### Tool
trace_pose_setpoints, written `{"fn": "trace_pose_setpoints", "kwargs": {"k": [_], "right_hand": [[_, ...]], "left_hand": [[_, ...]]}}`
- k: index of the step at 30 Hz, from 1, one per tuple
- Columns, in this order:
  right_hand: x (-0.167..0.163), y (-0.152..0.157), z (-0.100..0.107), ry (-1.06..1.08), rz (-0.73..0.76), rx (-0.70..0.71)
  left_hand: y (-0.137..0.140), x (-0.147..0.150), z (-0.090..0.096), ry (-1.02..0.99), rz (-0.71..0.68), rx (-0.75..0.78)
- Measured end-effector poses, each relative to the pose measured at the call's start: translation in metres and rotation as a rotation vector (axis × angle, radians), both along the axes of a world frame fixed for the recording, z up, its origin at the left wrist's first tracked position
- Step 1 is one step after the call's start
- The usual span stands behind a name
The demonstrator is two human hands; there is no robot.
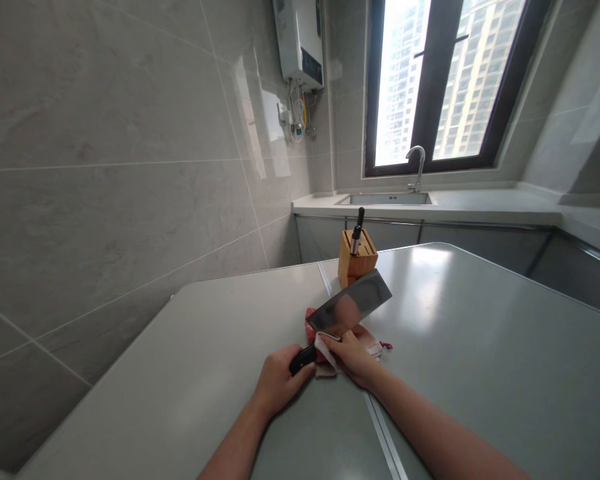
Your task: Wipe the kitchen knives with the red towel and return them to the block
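Note:
A cleaver [363, 300] with a broad, shiny rectangular blade is tilted up to the right over the table. My left hand [279, 375] is closed round its black handle. A pink and white cloth [327, 360] is pinched in my right hand [354, 357], against the lower part of the blade near the handle. Part of the cloth lies on the table, and a reddish patch of it shows left of the blade. Behind the blade stands a wooden knife block [353, 257], with black-handled tools [356, 240] upright in its slots.
The pale table [220, 347] has a light seam [383, 433] running across it. Beyond its far edge are a counter [490, 200] with a sink [390, 199] and a faucet [420, 163] below a window. A water heater [303, 43] hangs on the tiled wall.

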State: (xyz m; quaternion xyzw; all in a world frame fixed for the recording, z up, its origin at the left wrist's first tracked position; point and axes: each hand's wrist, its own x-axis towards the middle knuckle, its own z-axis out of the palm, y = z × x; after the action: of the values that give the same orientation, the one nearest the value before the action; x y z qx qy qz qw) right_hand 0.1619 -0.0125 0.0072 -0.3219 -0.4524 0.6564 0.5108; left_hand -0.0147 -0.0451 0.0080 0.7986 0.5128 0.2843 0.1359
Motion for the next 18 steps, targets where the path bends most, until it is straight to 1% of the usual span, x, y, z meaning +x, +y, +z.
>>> {"fn": "trace_pose_setpoints", "kwargs": {"k": [5,8,13,18], "right_hand": [[0.000,-0.002,0.006,-0.032,-0.016,-0.017],[-0.001,-0.002,0.007,-0.020,-0.030,-0.024],[-0.002,0.002,0.000,-0.053,-0.049,-0.048],[0.000,0.007,-0.010,-0.107,-0.051,-0.042]], "left_hand": [[0.002,0.000,0.001,-0.013,0.004,0.005],[0.003,0.000,0.001,-0.018,0.022,0.010],[0.002,-0.001,-0.001,-0.024,0.052,0.025],[0.002,-0.002,0.000,-0.048,0.043,0.042]]}}
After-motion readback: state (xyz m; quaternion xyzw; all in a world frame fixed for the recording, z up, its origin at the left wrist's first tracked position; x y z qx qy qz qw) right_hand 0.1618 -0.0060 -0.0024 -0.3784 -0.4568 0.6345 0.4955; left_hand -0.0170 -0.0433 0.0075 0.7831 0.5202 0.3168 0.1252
